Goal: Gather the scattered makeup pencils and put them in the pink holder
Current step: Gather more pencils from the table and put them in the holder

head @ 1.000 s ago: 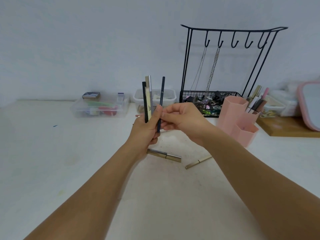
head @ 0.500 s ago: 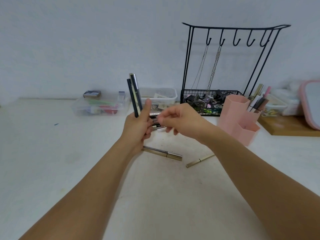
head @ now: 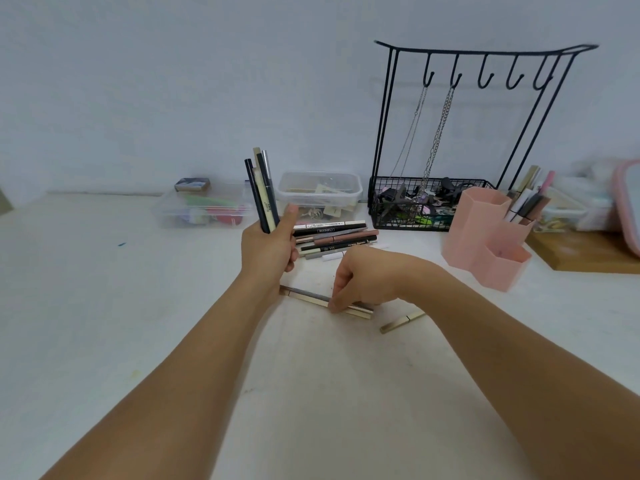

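1. Up above the table (head: 104,306), the left hand (head: 268,249) gripped a bundle of pencils (head: 262,192) upright, fingers curled round them.
2. The right hand (head: 360,282) pinched a gold pencil (head: 304,295) lying flat on the table.
3. More loose pencils (head: 332,239) lay just behind the hands, and the pink holder (head: 481,237) stood to the right.

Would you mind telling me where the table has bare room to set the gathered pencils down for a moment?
The table is bare left of the left hand, in front of the clear box, and near the camera between both forearms. It is crowded behind the right hand, where the pencil pile lies, and beside the pink holder.
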A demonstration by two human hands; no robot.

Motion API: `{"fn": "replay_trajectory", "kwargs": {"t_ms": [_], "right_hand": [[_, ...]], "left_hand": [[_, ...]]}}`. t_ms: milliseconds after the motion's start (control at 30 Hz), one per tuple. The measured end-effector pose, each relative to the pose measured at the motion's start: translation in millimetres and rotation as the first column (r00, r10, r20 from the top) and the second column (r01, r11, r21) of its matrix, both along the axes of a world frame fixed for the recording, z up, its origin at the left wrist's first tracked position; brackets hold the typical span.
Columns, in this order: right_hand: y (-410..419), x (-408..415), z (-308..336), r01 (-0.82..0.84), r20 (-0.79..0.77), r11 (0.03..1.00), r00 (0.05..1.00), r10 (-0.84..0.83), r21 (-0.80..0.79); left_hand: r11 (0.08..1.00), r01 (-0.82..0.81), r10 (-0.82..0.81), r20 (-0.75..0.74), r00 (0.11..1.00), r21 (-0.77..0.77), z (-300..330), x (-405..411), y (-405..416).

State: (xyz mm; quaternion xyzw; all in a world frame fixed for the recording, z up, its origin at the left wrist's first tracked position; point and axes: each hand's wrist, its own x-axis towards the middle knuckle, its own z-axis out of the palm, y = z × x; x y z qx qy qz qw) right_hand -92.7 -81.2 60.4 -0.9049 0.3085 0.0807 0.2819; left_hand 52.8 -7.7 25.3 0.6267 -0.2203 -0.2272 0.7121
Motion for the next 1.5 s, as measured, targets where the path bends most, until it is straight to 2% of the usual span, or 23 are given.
{"fn": "replay_trajectory", "kwargs": {"t_ms": [100, 267, 333, 433, 533, 633, 733, 900, 1033, 1200, 1267, 1300, 1400, 1500], "right_hand": [[-5.1, -4.6, 1.9, 0.050, 0.038, 0.992, 0.998, -0.055, 0.119], [-30.2, -21.4, 17.8, 0.133, 0.206, 0.928, 0.955, -0.214, 0.347], [-35.2, -23.2, 21.8, 0.113, 0.352, 0.892, 0.892, -0.285, 0.437], [-31.5, -17.3, 23.2, 0.043, 0.574, 0.863, 0.729, -0.372, 0.504], [-22.3, -10.6, 23.9, -0.033, 0.654, 0.831, 0.635, -0.411, 0.555], [-15.8, -6.3, 18.4, -0.006, 0.675, 0.879, 0.643, -0.362, 0.477], [-13.1, -3.7, 11.5, 0.032, 0.649, 0.886, 0.668, -0.363, 0.462], [-14.6, -1.2, 4.0, 0.115, 0.651, 0.892, 0.643, -0.402, 0.437], [-14.6, -0.7, -2.9, 0.074, 0.685, 0.915, 0.640, -0.348, 0.396], [-12.5, 0.7, -0.2, -0.034, 0.681, 0.980, 0.724, -0.110, 0.195], [-19.5, 0.6, -0.9, 0.007, 0.654, 0.992, 0.751, -0.090, 0.129], [-25.0, -1.2, -1.6, 0.063, 0.635, 0.997, 0.769, -0.073, 0.039], [-46.9, -13.6, -7.0, 0.199, 0.455, 0.933, 0.889, -0.043, -0.301], [-61.8, -24.7, -19.6, 0.209, 0.246, 0.889, 0.963, -0.113, -0.408]], "left_hand": [[0.998, -0.055, 0.054, -0.043, 0.998, -0.020, 2.2, 1.3, 0.6], [0.985, -0.120, 0.107, -0.106, 0.989, -0.127, 8.6, -2.1, 2.0], [0.992, -0.038, 0.022, -0.126, 0.992, -0.121, 9.5, -7.0, 1.8], [0.977, 0.174, -0.195, -0.179, 0.964, -0.123, 8.0, -19.7, 0.4], [0.928, 0.351, -0.364, -0.107, 0.925, -0.127, 5.7, -28.9, -0.9], [0.876, 0.471, -0.475, -0.007, 0.880, -0.107, 2.5, -31.3, -0.4], [0.839, 0.538, -0.538, 0.025, 0.842, -0.082, 0.3, -32.0, 1.7], [0.825, 0.564, -0.565, -0.040, 0.824, -0.030, 0.7, -33.7, 4.1], [0.838, 0.545, -0.544, -0.055, 0.837, 0.009, 2.1, -34.5, 3.6], [0.918, 0.396, -0.394, -0.058, 0.917, 0.012, 3.2, -28.3, 1.1], [0.952, 0.307, -0.307, -0.074, 0.949, -0.011, 3.9, -23.0, 0.0], [0.962, 0.272, -0.273, -0.075, 0.959, -0.023, 3.9, -21.2, -0.7], [0.978, 0.203, -0.206, -0.082, 0.975, -0.046, 3.5, -19.2, -2.3], [0.986, 0.160, -0.164, -0.094, 0.982, -0.050, 2.7, -17.1, -2.1]]}}
